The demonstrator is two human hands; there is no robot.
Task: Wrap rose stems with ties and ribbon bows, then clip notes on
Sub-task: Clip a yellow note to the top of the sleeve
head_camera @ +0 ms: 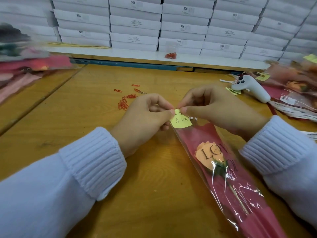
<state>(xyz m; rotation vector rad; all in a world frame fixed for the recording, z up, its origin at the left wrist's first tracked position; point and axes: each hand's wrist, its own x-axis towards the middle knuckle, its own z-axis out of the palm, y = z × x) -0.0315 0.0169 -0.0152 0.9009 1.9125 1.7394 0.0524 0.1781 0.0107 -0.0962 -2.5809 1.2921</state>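
Head view, one entry.
- Rose sleeve: lies on the counter, long axis running from the hands down toward the lower right, bloom end toward the hands.
- Yellow note: sits at the sleeve's far end, directly between both grips.
- Left hand: pinches the note's upper left corner.
- Right hand: pinches the note's top edge; whether it holds a clip cannot be told.
- Loose paper clips: lie left of the hands, nearer the left hand.
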